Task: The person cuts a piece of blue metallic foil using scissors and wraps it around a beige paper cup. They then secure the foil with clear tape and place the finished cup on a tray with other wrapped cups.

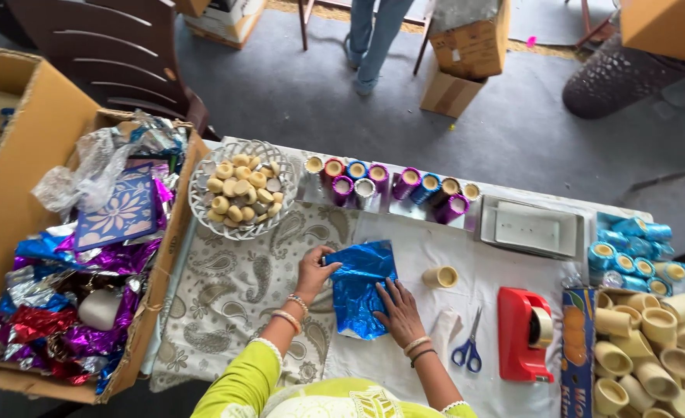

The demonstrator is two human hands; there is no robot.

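Note:
A sheet of shiny blue foil (362, 286) lies on the table in front of me. My left hand (314, 269) grips its upper left edge with curled fingers. My right hand (397, 310) presses flat on the foil's lower right part, fingers spread. A small cream cup (441, 276) stands just right of the foil, apart from both hands. Blue-handled scissors (470, 345) and a red tape dispenser (524, 334) lie further right.
A white basket (203, 207) of cream cups sits at the back left, with a row of foil-wrapped cups (404, 184) and a white tray (532, 228) beside it. A cardboard box (17, 170) of coloured foil stands left. Bare cups (652, 348) pile at right. A person's legs (373, 35) stand beyond.

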